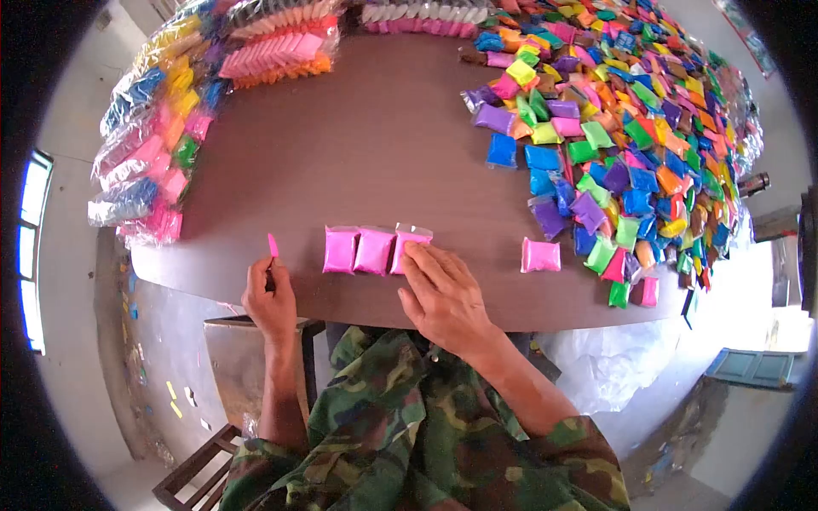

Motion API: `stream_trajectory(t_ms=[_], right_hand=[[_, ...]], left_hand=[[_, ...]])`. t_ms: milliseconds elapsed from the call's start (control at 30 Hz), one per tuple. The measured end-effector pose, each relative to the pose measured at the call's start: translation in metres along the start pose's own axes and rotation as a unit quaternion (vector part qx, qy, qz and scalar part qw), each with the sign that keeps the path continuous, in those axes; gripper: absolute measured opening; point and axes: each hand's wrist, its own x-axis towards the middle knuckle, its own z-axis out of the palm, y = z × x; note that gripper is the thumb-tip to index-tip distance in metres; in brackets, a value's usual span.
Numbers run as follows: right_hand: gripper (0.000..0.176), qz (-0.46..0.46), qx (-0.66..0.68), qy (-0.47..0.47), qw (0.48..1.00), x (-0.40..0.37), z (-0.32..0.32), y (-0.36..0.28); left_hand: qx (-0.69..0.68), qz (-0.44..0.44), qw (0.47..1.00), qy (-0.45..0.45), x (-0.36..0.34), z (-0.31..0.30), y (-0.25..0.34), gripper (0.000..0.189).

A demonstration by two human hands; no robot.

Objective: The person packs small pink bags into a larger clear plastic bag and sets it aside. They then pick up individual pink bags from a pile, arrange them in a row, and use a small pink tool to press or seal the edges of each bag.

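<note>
The right hand (443, 294) lay open on the right packet (409, 251) of the row (358, 250), while the left hand (271, 298) pinched a strip (273, 245) just left of it.

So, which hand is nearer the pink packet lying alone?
Right. The right hand lies left of the lone pink packet; the left hand is farther left, past the packet row.

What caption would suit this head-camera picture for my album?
Right hand touches a row of three pink packets while left hand holds a small pink strip, colourful packets heaped beyond.
</note>
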Motion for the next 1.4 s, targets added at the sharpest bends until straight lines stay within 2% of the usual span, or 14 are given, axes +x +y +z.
stream_trajectory(t_ms=[167,333,500,600,867,967,1000,1100,1200,1400], right_hand=[[0.051,0.017,0.026,0.025,0.999,-0.005,-0.003,0.005],[0.047,0.032,-0.01,0.06,0.998,-0.013,-0.043,0.011],[0.039,0.112,-0.175,0.115,0.971,-0.06,-0.087,0.074],[0.036,0.175,-0.149,0.063,0.971,-0.084,-0.098,0.088],[0.045,0.148,-0.095,0.061,0.982,-0.067,-0.058,0.044],[0.049,0.141,-0.091,0.066,0.984,-0.06,-0.054,0.028],[0.055,0.142,-0.118,0.05,0.982,-0.061,-0.055,0.026],[0.057,0.136,-0.128,0.041,0.982,-0.064,-0.057,0.025],[0.058,0.096,-0.137,-0.011,0.986,-0.071,-0.054,0.029],[0.06,0.107,-0.149,-0.043,0.982,-0.056,-0.063,0.024]], left_hand=[[-0.001,0.013,1.0,0.015,-0.001,0.004,-0.005,0.008],[-0.003,0.005,1.0,0.005,-0.001,0.001,-0.005,0.009],[0.016,-0.011,1.0,-0.009,-0.001,0.0,-0.008,0.011],[0.019,-0.02,0.999,-0.021,-0.003,0.0,-0.011,0.017],[0.026,0.031,0.999,0.018,0.0,0.004,-0.007,0.01],[0.005,0.003,1.0,0.006,-0.001,0.002,-0.007,0.009],[0.009,-0.05,0.998,-0.037,-0.002,-0.003,-0.006,0.014],[0.017,-0.049,0.998,-0.037,-0.003,-0.003,-0.006,0.014],[-0.004,0.016,1.0,0.006,-0.001,0.003,-0.006,0.007],[-0.001,0.032,0.999,0.011,0.001,0.003,-0.002,0.008]])
